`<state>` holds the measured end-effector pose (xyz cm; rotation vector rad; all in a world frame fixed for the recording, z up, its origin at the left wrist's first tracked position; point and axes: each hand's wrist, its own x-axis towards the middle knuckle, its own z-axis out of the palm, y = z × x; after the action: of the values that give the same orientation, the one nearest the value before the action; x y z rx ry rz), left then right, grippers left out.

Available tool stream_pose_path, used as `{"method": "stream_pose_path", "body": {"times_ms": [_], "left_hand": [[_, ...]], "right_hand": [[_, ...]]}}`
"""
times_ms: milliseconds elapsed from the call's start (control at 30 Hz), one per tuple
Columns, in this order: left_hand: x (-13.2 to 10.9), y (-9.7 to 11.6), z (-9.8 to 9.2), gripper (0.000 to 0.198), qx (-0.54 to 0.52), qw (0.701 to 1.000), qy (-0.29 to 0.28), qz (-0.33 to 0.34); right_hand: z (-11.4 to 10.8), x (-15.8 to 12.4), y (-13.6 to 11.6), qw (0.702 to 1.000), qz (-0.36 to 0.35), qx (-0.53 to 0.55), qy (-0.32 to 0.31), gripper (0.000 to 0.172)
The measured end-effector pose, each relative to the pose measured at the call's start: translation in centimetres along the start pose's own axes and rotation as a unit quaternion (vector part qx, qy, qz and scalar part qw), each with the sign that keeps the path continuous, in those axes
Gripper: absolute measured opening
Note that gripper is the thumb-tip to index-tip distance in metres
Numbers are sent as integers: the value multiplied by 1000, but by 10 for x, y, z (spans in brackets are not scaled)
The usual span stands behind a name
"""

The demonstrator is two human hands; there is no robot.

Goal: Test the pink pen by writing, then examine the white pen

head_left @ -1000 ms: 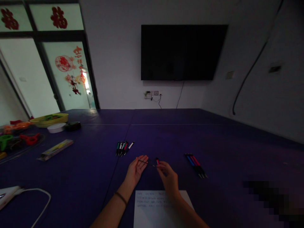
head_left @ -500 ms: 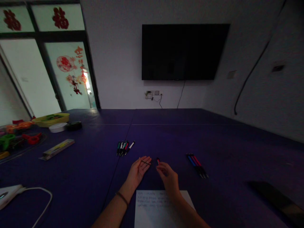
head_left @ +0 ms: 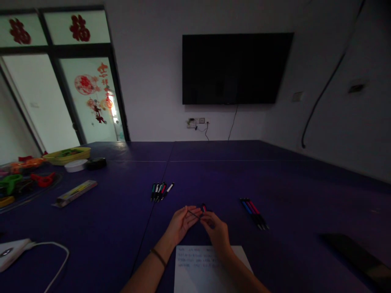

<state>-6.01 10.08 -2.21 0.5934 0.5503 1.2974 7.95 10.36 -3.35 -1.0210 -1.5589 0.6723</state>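
My left hand [head_left: 182,223] is palm up, its thumb pressing a thin dark stick, apparently a pen refill [head_left: 193,214], across the fingers. At the refill's right end, my right hand [head_left: 216,228] is closed in a pinch; whatever small thing sits in its fingertips is too small to make out. A pink-and-dark pen part [head_left: 204,207] shows just beyond the right fingers, and whether they touch it I cannot tell. Below both hands lies a sheet of paper [head_left: 195,278] with handwritten lines, partly covered by my right forearm.
Several pens [head_left: 160,192] lie grouped ahead to the left, and a row of blue and pink pens [head_left: 254,213] to the right. A narrow box [head_left: 76,193], a yellow basket [head_left: 67,156], a white device with a cable [head_left: 14,253] and a dark flat object [head_left: 351,256] rest on the purple table [head_left: 214,171].
My left hand has moved right with the refill, closing the gap to my right hand. The refill's end now meets the right fingertips. The view has shifted slightly.
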Motion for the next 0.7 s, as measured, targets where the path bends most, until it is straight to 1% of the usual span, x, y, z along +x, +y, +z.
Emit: {"method": "stream_pose_path", "body": {"times_ms": [67, 167, 233, 300, 367, 433, 500, 567, 600, 667, 700], "left_hand": [[-1, 0, 2, 28, 4, 1000, -3, -6], [-3, 0, 5, 30, 3, 1000, -5, -7], [-2, -2, 6, 30, 8, 1000, 10, 8], [-1, -3, 6, 27, 28, 997, 44, 48], [1, -2, 3, 23, 69, 988, 88, 105], [3, 3, -1, 18, 122, 971, 126, 161], [5, 9, -5, 16, 170, 953, 151, 202], [9, 16, -7, 17, 206, 939, 161, 225], [12, 19, -7, 19, 222, 934, 160, 229], [19, 23, -4, 23, 249, 931, 140, 228], [22, 24, -1, 26, 262, 931, 117, 224]], "right_hand": [[0, 0, 0, 1000, 7, 7, 5, 23], [0, 1, 0, 1000, 12, -2, -4, 22], [-2, 3, -1, 1000, 15, -22, 1, 21], [-6, 5, -3, 998, 24, -48, 27, 19], [-12, 8, -4, 995, 37, -72, 55, 19], [-21, 13, -5, 992, 50, -98, 66, 18], [-32, 19, -5, 987, 67, -131, 64, 16], [-44, 26, -4, 984, 79, -154, 44, 13], [-49, 30, -2, 985, 81, -153, 22, 12], [-57, 34, 2, 988, 82, -129, -36, 10], [-58, 35, 5, 988, 84, -111, -68, 10]]}}
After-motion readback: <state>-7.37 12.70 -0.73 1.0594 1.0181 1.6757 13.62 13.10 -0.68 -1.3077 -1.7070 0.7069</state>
